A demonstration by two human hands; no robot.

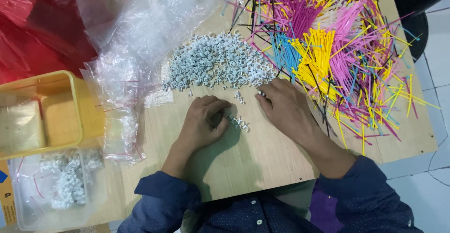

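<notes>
The ties (328, 41) sprawl uncounted across my counter (253, 167) and could snag my right sleeve; the one grey clip heap (218, 62) could spill into them. Two hands: left hand (202, 125) curled shut beside a small cluster of clips (239, 123), right hand (283, 108) pinching one clip (261, 93)
</notes>
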